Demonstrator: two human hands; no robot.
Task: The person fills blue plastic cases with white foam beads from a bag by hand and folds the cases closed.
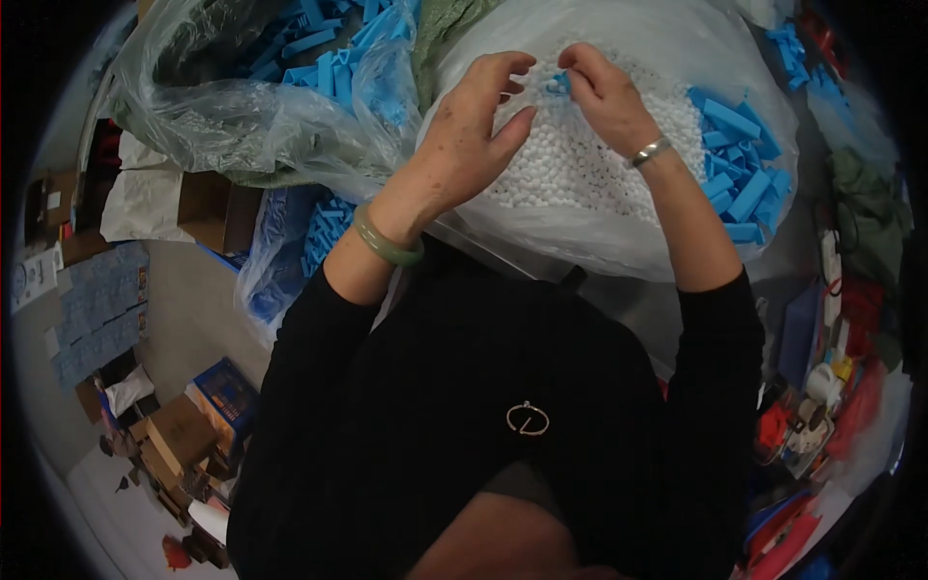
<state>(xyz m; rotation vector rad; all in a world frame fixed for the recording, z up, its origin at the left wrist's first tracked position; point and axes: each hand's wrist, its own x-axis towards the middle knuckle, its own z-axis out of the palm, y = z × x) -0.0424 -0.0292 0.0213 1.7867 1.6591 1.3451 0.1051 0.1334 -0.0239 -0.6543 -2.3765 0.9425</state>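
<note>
My right hand (607,100) pinches a small blue plastic piece (558,84) between thumb and fingers, above a heap of small white balls (580,159). To its left hovers my left hand (466,133), open, thumb and fingers apart, with nothing visible in it. The balls lie in a big clear plastic bag (619,253). Along the right side of that bag rests a pile of blue plastic parts (735,121), most of them long and narrow.
At the upper left, another clear plastic bag (261,121) holds blue parts (333,77). Below it hangs a smaller bag of little blue pieces (327,232), beside a cardboard box (217,208). A blue crate (227,396) and cartons (179,435) stand on the floor at the lower left.
</note>
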